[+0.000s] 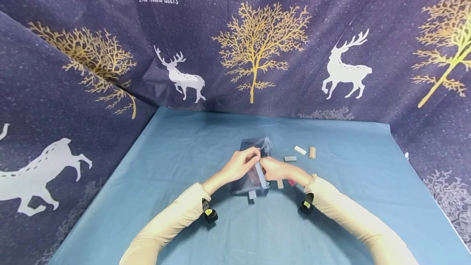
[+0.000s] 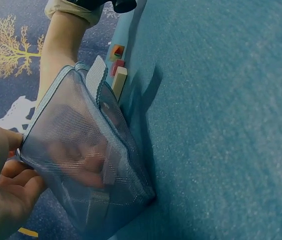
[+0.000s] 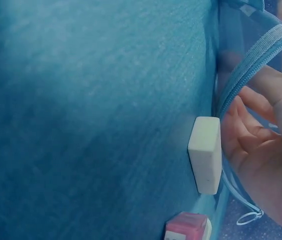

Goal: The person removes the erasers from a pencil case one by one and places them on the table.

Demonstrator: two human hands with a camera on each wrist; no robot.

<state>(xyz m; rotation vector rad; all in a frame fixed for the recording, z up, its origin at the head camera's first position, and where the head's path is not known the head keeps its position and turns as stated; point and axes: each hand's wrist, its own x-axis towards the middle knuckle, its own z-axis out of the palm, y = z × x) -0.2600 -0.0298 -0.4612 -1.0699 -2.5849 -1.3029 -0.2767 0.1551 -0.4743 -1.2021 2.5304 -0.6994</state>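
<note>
A blue-grey mesh zip pouch (image 1: 252, 144) is held tilted at the middle of the table, its zipped mouth (image 3: 253, 65) spread apart. My left hand (image 1: 239, 165) pinches the pouch's edge between thumb and fingers, as the left wrist view also shows. My right hand (image 1: 276, 169) reaches through the mouth, and its fingers show blurred through the mesh (image 2: 98, 212). A pale oblong piece (image 2: 111, 170) lies by those fingertips inside; whether they grip it is unclear. Just outside the mouth, near my right hand, lie a white block (image 3: 205, 155) and a pink block (image 3: 188, 225) with a white label.
To the right of the pouch lie a grey-green block (image 1: 290, 159), a white block (image 1: 299, 150) and a tan block (image 1: 312, 152). A blue cloth (image 1: 176, 146) covers the table. Dark fabric (image 1: 287, 85) printed with deer and trees hangs behind and at the sides.
</note>
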